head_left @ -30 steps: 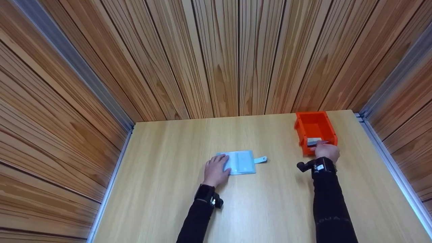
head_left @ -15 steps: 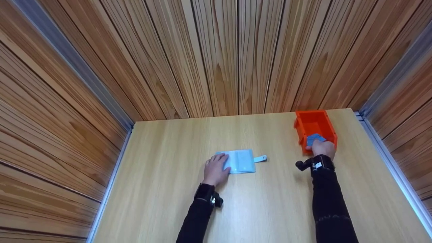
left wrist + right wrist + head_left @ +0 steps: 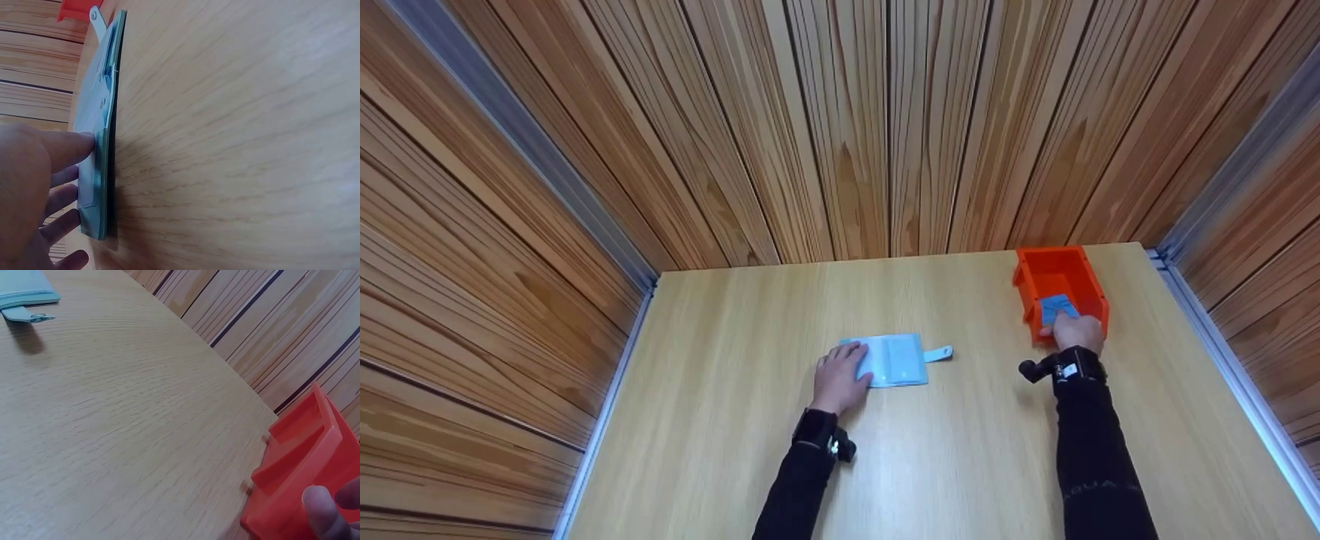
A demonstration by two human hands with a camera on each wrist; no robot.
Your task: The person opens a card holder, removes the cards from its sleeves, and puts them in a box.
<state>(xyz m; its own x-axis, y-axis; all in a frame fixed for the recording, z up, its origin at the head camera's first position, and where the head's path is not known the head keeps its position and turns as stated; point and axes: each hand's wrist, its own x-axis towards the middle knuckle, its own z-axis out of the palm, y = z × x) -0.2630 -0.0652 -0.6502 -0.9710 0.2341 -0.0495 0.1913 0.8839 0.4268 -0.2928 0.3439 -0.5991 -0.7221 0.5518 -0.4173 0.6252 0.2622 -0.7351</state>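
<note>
A light blue card holder (image 3: 904,360) with clear sleeves lies opened flat on the table, its snap strap (image 3: 939,354) pointing right. My left hand (image 3: 838,379) rests on its left half. In the left wrist view the thumb (image 3: 76,147) lies across the near edge and the other fingers spread over the page. My right hand (image 3: 1078,334) reaches over the front of an orange bin (image 3: 1057,262), a fingertip on a blue card (image 3: 1056,306) inside. In the right wrist view the right thumb (image 3: 319,509) stands apart from a finger by the bin's wall; the card is hidden there.
The wooden table (image 3: 945,465) is bounded by a plank wall (image 3: 847,135) at the back and metal rails (image 3: 1237,382) at the sides. The bin stands at the back right corner, right of the card holder.
A greyish card face at the bin's front one second ago gives way to blue, then the blue card turns slightly under the right fingers. The left hand and card holder stay put.
</note>
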